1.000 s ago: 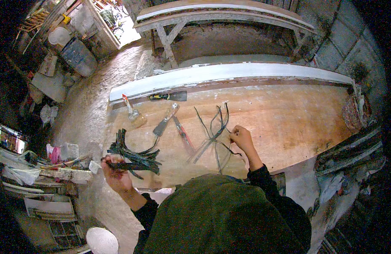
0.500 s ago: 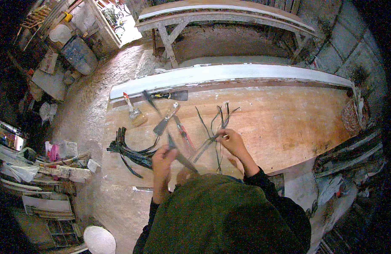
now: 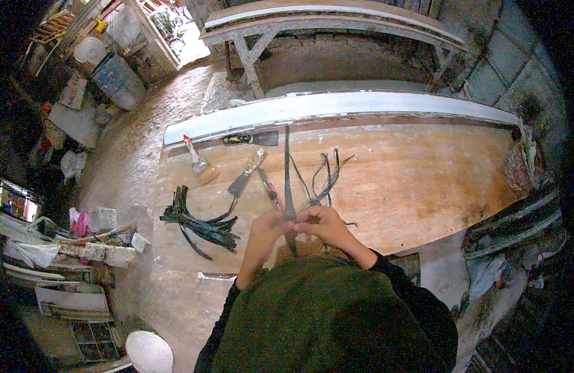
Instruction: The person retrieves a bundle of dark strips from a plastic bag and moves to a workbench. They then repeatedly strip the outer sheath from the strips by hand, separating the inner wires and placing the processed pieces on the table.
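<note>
Here, our left hand and right hand pinch one black strip near its closer end; long, narrow and almost straight, it points away from us over the wooden surface.

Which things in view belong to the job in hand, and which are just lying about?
Likely part of the job:
dark strip, held by left grip and right grip together
dark bundle, left of the left grip
thin dark strips, beyond the right grip

Apparently lying about:
paintbrush
black-and-yellow scraper
pale-handled scraper
red tool, use unclear
long white board
</note>
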Demonstrator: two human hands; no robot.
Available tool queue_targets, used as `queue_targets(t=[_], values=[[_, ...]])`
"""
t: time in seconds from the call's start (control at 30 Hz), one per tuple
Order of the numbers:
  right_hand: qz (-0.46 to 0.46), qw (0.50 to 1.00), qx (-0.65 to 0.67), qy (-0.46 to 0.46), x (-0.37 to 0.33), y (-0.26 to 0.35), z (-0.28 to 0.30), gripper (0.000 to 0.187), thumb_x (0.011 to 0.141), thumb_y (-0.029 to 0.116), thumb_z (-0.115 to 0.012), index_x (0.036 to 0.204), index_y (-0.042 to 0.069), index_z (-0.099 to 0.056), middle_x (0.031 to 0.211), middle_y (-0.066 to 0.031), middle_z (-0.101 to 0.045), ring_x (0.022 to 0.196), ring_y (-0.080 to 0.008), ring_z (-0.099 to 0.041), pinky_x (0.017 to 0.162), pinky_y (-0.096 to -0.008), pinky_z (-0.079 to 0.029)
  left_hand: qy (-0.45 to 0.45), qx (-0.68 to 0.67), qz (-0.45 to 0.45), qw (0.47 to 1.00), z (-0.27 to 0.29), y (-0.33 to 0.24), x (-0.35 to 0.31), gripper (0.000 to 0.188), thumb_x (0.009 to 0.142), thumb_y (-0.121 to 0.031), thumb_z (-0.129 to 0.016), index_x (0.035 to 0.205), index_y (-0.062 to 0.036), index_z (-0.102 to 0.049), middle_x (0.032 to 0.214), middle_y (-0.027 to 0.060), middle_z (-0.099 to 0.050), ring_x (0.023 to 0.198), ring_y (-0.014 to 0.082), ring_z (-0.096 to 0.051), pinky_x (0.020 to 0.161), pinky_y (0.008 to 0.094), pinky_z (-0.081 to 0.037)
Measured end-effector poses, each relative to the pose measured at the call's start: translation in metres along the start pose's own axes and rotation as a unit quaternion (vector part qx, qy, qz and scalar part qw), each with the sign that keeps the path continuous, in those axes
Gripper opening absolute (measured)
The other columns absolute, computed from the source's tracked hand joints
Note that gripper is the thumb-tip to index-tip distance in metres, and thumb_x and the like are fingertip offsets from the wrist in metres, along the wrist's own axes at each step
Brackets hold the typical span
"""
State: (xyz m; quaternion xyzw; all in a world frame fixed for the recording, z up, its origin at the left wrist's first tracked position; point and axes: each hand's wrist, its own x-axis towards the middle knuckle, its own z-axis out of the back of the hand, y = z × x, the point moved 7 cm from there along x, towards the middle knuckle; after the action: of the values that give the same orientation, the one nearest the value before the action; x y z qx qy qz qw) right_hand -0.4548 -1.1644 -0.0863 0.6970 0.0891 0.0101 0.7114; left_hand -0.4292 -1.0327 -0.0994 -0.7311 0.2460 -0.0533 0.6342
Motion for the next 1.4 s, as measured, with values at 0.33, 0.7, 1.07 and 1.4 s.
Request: queue_targets(t=[0.33, 0.7, 1.07, 1.4], values=[[-0.026, 0.998, 0.05, 0.024, 0.0, -0.002, -0.003, 0.012, 0.074, 0.01, -0.063, 0.08, 0.0, -0.059, 0.076, -0.0038, -0.06, 0.07, -0.0092, -0.055, 0.065, -0.0223, -0.044, 0.003, 0.005, 0.015, 1.0, 0.004, 0.006, 0.0, 0.014, 0.071, -0.001, -0.06, 0.084, 0.0034, -0.058, 0.078, 0.0105, -0.061, 0.07, 0.0162, -0.057, 0.066, 0.0266, -0.045], [0.067, 0.994, -0.044, -0.068, 0.002, -0.004, 0.006, 0.016, 0.067, 0.018, -0.067, 0.072, 0.004, -0.06, 0.066, -0.0029, -0.058, 0.062, -0.012, -0.054, 0.057, -0.0254, -0.043, -0.015, 0.051, 0.019, 0.998, -0.006, -0.01, -0.006, 0.013, 0.073, -0.004, -0.062, 0.084, -0.0005, -0.057, 0.077, 0.0066, -0.06, 0.072, 0.0126, -0.056, 0.068, 0.0251, -0.045], [0.137, 0.978, -0.134, -0.078, -0.005, 0.018, 0.006, 0.017, 0.065, 0.018, -0.065, 0.068, 0.004, -0.057, 0.064, -0.006, -0.056, 0.06, -0.017, -0.054, 0.054, -0.0285, -0.042, -0.011, 0.238, -0.096, 0.966, -0.013, -0.026, -0.009, 0.012, 0.072, -0.003, -0.062, 0.083, -0.0029, -0.057, 0.085, 0.0048, -0.055, 0.079, 0.0136, -0.053, 0.066, 0.0245, -0.046], [0.124, 0.963, -0.221, -0.093, -0.002, 0.013, 0.006, 0.02, 0.065, 0.022, -0.065, 0.07, 0.006, -0.056, 0.068, -0.0095, -0.056, 0.061, -0.0251, -0.055, 0.056, -0.0344, -0.043, 0.036, 0.308, -0.181, 0.933, -0.021, -0.026, -0.008, 0.016, 0.075, -0.011, -0.057, 0.089, -0.0037, -0.056, 0.093, 0.0079, -0.052, 0.088, 0.0197, -0.052, 0.076, 0.0315, -0.043]])
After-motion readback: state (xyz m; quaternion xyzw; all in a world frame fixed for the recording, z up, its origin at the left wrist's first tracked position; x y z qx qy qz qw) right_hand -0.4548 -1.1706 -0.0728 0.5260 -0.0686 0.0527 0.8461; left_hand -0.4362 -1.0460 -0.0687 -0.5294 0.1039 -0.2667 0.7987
